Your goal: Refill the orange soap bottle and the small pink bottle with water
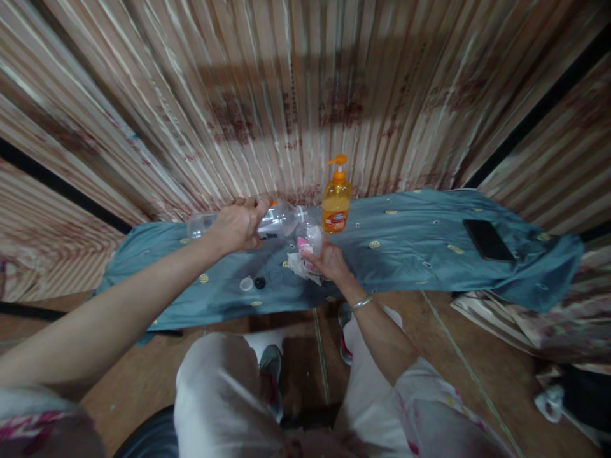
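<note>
My left hand (240, 226) is wrapped round a large clear plastic bottle (281, 221), tipped nearly level with its neck to the right. That neck is at the top of a smaller clear bottle with a pink label (308, 243); I cannot tell whether the two mouths touch. My right hand (329, 257) grips the small bottle from its right side. Under it lies a crumpled white tissue or cloth (296, 266). A white cap (246, 283) and a black cap (259, 282) rest side by side, nearer to me and to the left.
An orange pump bottle (336, 207) with yellow liquid stands just behind my right hand. On the right part of the teal-covered table (405, 254) lies a black phone (487, 240). A striped curtain (305, 95) hangs behind, with dark poles at both sides.
</note>
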`<state>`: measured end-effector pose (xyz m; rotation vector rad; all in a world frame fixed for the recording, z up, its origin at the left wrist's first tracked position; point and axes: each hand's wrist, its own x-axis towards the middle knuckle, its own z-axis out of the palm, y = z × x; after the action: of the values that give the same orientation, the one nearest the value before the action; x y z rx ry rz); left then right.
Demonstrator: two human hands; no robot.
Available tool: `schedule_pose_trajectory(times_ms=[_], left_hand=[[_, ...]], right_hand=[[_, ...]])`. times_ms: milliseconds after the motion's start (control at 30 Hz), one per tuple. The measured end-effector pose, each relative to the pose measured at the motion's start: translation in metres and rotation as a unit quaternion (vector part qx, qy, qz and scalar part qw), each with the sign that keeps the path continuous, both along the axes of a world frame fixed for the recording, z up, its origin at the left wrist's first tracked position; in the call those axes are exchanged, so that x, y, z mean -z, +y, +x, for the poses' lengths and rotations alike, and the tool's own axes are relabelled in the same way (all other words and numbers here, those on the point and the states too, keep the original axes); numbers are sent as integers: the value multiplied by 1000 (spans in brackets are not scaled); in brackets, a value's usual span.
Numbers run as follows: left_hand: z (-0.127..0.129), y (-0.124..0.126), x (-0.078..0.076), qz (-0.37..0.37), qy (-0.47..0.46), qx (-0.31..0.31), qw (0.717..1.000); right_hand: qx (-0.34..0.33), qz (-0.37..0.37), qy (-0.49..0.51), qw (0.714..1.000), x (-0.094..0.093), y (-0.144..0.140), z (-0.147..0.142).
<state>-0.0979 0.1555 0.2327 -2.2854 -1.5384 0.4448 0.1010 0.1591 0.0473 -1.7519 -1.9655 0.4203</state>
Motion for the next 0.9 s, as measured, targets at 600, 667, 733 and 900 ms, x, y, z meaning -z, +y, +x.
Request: schedule_pose_trajectory(times_ms=[600,667,733,900], left_hand=[[3,-2,-2,3,2,2,1000],[3,-3,-3,1,4,2,1000],[3,-2,-2,2,5,3,1000],[2,-2,-1,3,1,8,1000]], right_hand=[[1,-19,-14,1000,-3,-1,0],[3,-22,-13,1000,-3,-1,0],[3,-19,-11,1000,-3,-1,0],[-1,-28,-2,1000,-4,-1,0]])
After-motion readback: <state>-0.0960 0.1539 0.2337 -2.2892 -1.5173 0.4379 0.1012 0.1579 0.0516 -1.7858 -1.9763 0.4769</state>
